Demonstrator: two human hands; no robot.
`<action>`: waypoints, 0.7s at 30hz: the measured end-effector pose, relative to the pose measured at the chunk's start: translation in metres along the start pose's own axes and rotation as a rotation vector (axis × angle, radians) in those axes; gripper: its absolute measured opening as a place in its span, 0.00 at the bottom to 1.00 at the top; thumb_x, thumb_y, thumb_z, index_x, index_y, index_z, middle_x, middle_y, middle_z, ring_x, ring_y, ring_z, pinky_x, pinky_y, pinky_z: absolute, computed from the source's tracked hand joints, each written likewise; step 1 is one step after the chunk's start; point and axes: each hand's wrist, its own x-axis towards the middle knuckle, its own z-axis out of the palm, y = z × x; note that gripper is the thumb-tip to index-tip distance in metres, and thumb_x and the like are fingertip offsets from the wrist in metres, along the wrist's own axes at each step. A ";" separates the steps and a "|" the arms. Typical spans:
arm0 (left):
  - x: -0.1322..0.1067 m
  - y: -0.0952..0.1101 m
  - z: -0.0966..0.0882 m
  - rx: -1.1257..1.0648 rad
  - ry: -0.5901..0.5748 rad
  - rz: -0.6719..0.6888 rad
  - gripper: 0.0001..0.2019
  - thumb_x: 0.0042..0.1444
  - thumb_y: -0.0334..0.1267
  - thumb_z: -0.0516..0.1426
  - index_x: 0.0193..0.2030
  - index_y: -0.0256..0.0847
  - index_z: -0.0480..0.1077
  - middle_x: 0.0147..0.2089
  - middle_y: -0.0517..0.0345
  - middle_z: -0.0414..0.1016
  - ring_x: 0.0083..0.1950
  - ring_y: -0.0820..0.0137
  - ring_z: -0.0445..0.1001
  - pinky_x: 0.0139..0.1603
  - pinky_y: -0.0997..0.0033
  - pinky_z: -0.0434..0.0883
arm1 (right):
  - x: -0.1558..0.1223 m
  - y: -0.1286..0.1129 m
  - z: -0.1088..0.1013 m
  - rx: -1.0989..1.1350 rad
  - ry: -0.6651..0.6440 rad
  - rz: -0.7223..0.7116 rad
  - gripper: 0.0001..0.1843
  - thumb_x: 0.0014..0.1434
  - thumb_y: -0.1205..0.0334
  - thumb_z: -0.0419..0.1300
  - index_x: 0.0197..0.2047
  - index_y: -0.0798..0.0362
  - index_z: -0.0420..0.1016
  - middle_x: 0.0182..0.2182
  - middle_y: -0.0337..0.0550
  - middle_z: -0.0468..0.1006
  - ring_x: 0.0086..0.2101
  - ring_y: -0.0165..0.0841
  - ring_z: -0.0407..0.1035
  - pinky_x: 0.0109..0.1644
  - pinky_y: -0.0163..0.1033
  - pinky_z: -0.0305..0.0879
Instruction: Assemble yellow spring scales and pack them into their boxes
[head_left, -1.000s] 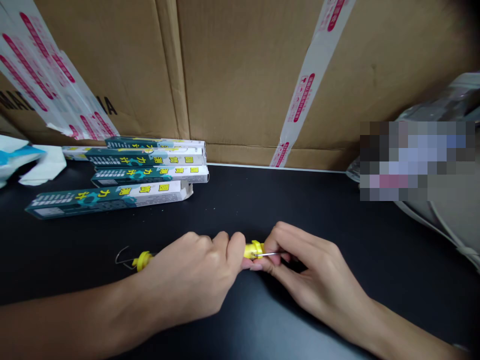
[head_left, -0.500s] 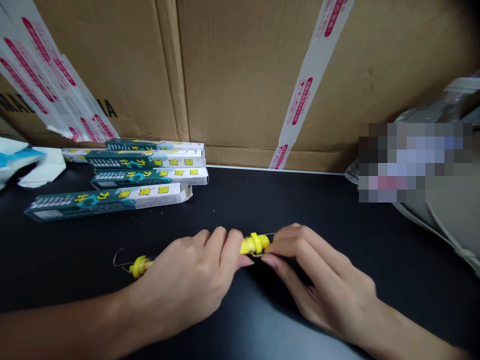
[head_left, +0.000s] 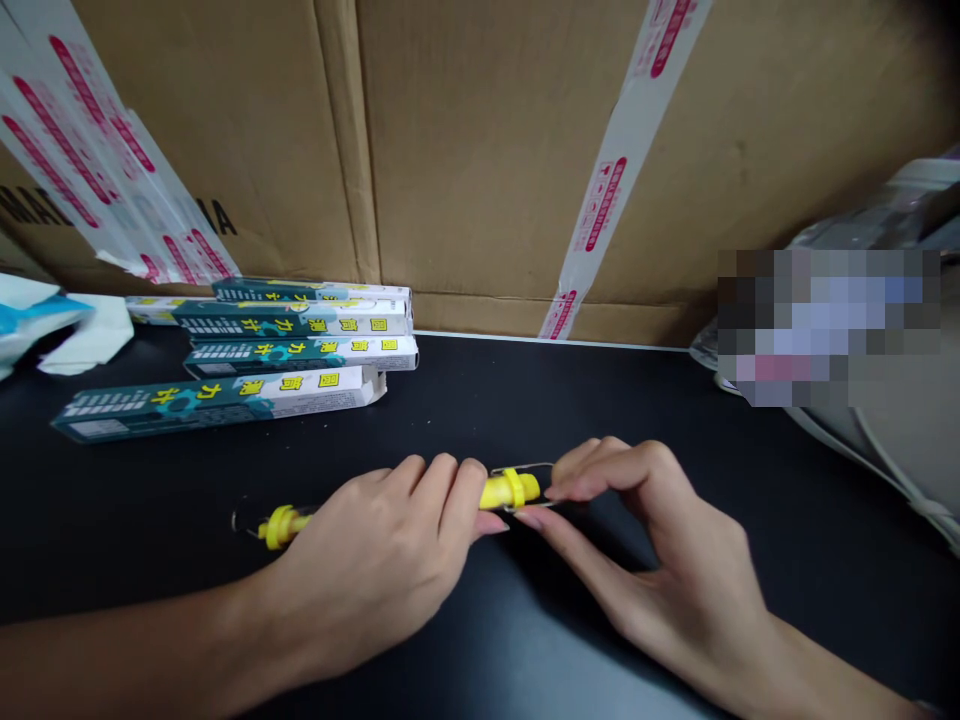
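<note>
Held thing: a slim yellow plastic rod [head_left: 510, 490] runs roughly level across the view, its middle hidden inside the left hand. A yellow ring-shaped collar sits on the exposed part near the right hand.

Rod's right end: a thin silver wire loop [head_left: 525, 467] stretches from the yellow plastic toward the right hand's fingertips.

Rod's left end: a flanged yellow plastic cap [head_left: 279, 527] stands out past the left hand. Beyond it is a small, dim bent wire [head_left: 238, 521].

Left grip: the left hand [head_left: 375, 565] is closed, its fingers wrapped over the rod.

Right grip: the right hand [head_left: 675, 570] has its thumb and index finger apart, with their tips at the wire loop. The pictures do not show whether they are clamped on it.

Under the grips: a black worktop [head_left: 600, 430] lies below both hands. The rod is held over it, and I cannot tell whether the rod touches it.

Beyond the left grip: long teal-and-white cardboard boxes [head_left: 210, 405] with yellow labels lie stacked and side by side, well apart from the hands.

Far left of the grips: a white and blue packet [head_left: 52, 325] lies at the worktop's edge.

Right of the grips: a grey plastic bag [head_left: 885, 450] sits on the worktop, partly hidden by a pixelated patch.

Ahead of the grips: a brown corrugated cardboard wall [head_left: 480, 150] rises behind the worktop, crossed by white-and-red packing tape [head_left: 607, 190].
</note>
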 end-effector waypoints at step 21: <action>0.000 -0.002 0.004 -0.008 0.147 -0.036 0.16 0.72 0.40 0.47 0.51 0.30 0.69 0.32 0.54 0.76 0.31 0.64 0.73 0.27 0.64 0.63 | 0.009 0.005 -0.006 0.081 -0.151 -0.069 0.09 0.66 0.67 0.60 0.50 0.56 0.72 0.41 0.46 0.77 0.41 0.32 0.73 0.46 0.34 0.71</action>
